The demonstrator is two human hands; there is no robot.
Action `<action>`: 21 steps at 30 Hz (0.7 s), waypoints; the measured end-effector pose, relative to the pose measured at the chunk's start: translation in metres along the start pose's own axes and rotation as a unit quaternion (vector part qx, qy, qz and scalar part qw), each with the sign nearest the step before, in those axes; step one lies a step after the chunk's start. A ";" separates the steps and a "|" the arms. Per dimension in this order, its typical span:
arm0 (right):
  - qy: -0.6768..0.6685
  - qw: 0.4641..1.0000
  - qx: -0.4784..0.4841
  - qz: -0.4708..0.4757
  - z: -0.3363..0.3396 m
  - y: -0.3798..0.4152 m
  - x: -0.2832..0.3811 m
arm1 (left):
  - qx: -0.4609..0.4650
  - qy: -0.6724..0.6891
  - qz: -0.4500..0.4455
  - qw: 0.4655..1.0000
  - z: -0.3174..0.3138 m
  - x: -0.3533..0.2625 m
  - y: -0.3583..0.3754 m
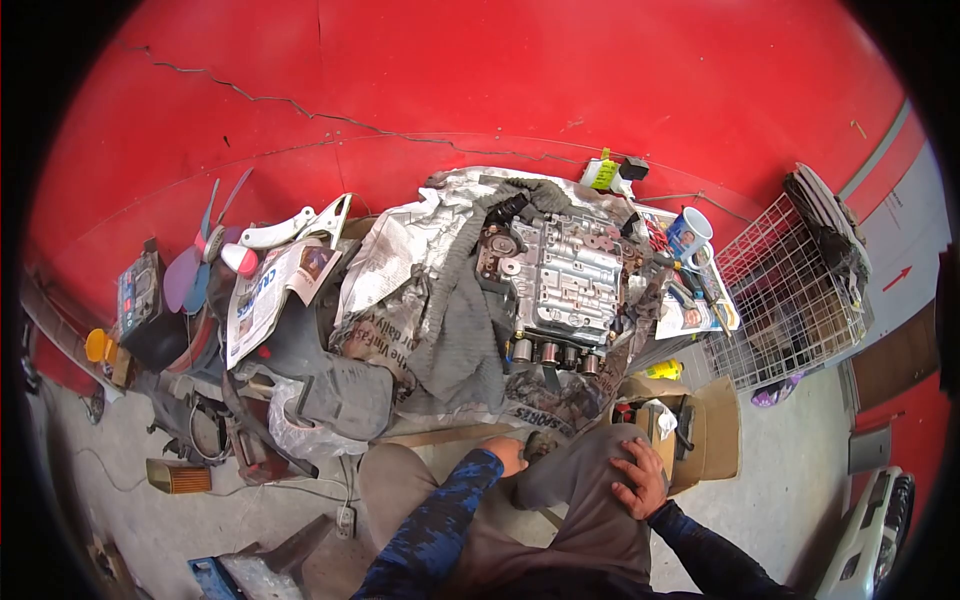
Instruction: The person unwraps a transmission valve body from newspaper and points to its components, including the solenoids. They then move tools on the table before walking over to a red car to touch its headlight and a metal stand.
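Observation:
My right hand (640, 479) rests on my right knee with its fingers spread and nothing in it. Between my knees is my left hand (508, 456), just below the front edge of the covered bench; its fingers are hidden, so any hold cannot be made out. In front of me a metal valve body (568, 275) with several round solenoids along its near side lies on a dark grey cloth (455, 335) and crumpled newspaper (395, 262). Neither hand touches the valve body.
A mug (689, 234) and tools stand right of the valve body, near a wire basket (770, 310). Below them is an open cardboard box (715, 432). On the left are a folded newspaper (268, 300), black plastic parts (345, 395) and a battery (138, 290). Cables cross the floor.

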State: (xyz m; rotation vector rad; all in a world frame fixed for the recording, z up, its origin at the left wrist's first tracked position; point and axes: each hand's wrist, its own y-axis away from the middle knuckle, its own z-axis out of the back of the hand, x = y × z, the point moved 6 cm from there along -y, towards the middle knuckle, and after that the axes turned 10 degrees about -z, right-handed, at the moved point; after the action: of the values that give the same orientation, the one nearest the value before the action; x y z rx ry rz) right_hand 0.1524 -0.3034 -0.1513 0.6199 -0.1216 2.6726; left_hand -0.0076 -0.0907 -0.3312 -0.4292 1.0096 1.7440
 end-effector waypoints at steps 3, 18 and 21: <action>0.001 1.000 0.001 -0.003 0.000 -0.001 0.001 | 0.007 0.011 0.007 1.000 0.006 -0.006 0.004; -0.004 1.000 -0.003 -0.003 0.000 0.001 -0.002 | -0.001 0.012 0.003 1.000 0.003 -0.003 0.002; -0.003 1.000 -0.002 -0.004 0.000 0.001 -0.002 | -0.001 0.012 0.006 1.000 0.005 -0.005 0.004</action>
State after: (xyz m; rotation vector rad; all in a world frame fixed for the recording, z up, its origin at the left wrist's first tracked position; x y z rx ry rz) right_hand 0.1533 -0.3052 -0.1520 0.6248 -0.1259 2.6623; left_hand -0.0079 -0.0901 -0.3232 -0.4472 1.0305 1.7547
